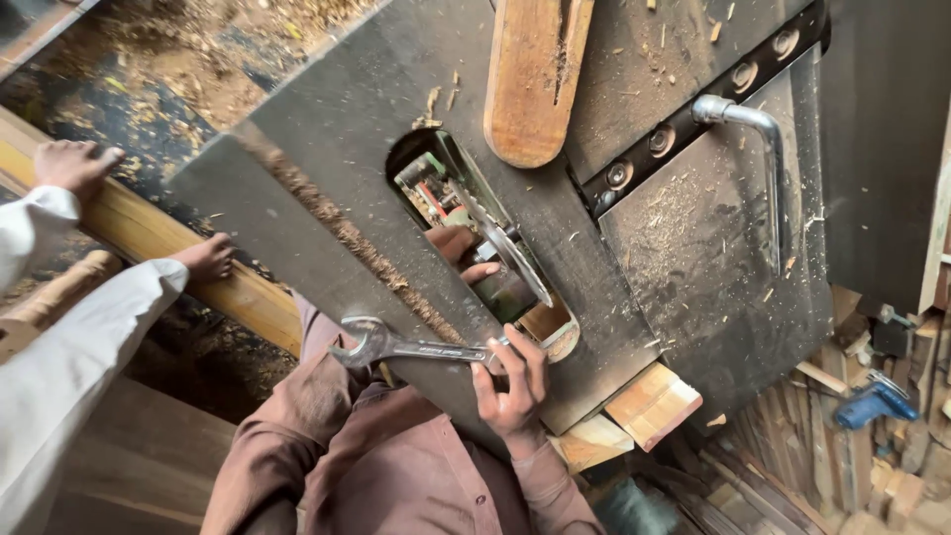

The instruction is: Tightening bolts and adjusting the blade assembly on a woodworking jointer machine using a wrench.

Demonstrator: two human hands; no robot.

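the wrench (396,347), a steel spanner with an open jaw end, lies across the near edge of the saw table (337,129). its jaw end points toward the left of the view and its handle runs right into a hand. the right hand (513,381) is closed around the handle end, fingers wrapped over it, at the lower corner of the table slot.

the left hand (458,253) reaches down inside the slot (466,218), a long opening cut in the table. only its fingers show, close against the saw blade (510,248); whether they are gripping anything cannot be told. the blade stands in the slot with its toothed edge showing, and machine parts sit below it.

the table is a dark metal plate dusted with sawdust. a wooden block (533,74) with a rounded end rests on it beyond the slot. a bolted metal strip (693,109) crosses the table at the right, with a bent steel handle (758,149) beside it. short wood blocks (644,401) project from under the table edge near the right hand.

at the left, a second person in white sleeves (59,347) rests two hands on a long wooden beam (158,238). a blue power tool (872,404) lies among timber scraps at the lower right.
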